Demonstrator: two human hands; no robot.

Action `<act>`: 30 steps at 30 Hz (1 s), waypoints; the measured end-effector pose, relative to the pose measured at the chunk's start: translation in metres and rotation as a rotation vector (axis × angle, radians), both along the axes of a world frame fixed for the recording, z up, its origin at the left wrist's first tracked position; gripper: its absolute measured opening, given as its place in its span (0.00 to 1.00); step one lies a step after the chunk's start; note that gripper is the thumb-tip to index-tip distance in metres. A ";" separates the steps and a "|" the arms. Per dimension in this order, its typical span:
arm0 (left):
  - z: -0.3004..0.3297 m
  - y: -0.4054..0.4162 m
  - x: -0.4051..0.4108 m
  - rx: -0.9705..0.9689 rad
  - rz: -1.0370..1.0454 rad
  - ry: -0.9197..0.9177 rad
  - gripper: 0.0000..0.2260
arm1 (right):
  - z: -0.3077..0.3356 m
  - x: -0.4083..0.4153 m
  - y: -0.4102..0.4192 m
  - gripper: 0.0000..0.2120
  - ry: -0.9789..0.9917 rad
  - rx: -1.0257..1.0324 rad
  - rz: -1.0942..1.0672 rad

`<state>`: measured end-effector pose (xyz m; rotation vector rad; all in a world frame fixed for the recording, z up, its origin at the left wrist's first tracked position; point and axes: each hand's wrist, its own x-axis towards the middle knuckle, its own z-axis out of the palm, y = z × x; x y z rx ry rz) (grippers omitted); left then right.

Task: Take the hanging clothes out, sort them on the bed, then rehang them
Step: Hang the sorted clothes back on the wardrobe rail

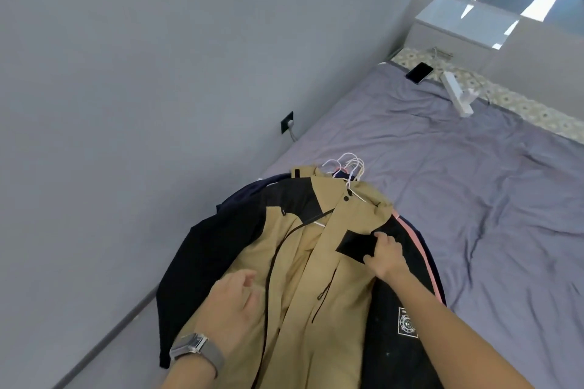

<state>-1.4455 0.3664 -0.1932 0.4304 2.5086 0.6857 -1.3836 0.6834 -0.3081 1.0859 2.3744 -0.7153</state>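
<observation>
Head view: a stack of garments on hangers was seen laid at the near corner of the bed (442,174), which was covered with a lilac sheet. Uppermost lay a tan jacket (316,262) with black shoulder panels and a black chest pocket flap, its front partly open. Beneath it a dark navy garment (202,249) was spread toward the wall side, and a black garment (398,309) with a pink stripe and a white square print was exposed on the other side. White hanger hooks (349,164) were bunched together above the jacket collar, resting on the sheet.

The left hand (232,300), with a watch (192,346) worn at the wrist, was rested on the tan front panel, its fingers loosely bent and nothing grasped. The right hand (387,254) was placed at the edge of the black pocket flap, its fingers curled onto the fabric; whether the cloth was actually pinched could not be told.

Farther up the bed, near the head end, a dark phone (419,73) was lying screen-up, with a white power strip (456,93) just beside it on a patterned strip of mattress. A black wall socket (287,122) with a plug and cable was set low on the grey wall. A white bedside cabinet (455,31) was standing beyond the bed.
</observation>
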 end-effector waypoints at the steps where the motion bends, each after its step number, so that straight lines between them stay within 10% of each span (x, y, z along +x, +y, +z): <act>1: -0.004 0.003 -0.004 -0.005 0.000 -0.004 0.13 | -0.007 -0.010 0.009 0.26 -0.004 0.011 -0.014; 10: -0.034 0.010 -0.032 -0.024 0.011 0.002 0.12 | -0.072 -0.060 0.077 0.44 0.000 -0.037 -0.230; 20: -0.047 0.026 -0.037 0.020 0.005 0.020 0.13 | -0.028 -0.044 0.023 0.28 0.266 -0.246 -0.253; 30: -0.023 0.045 -0.077 -0.061 -0.317 0.452 0.27 | 0.072 0.045 -0.020 0.28 0.306 -0.936 0.001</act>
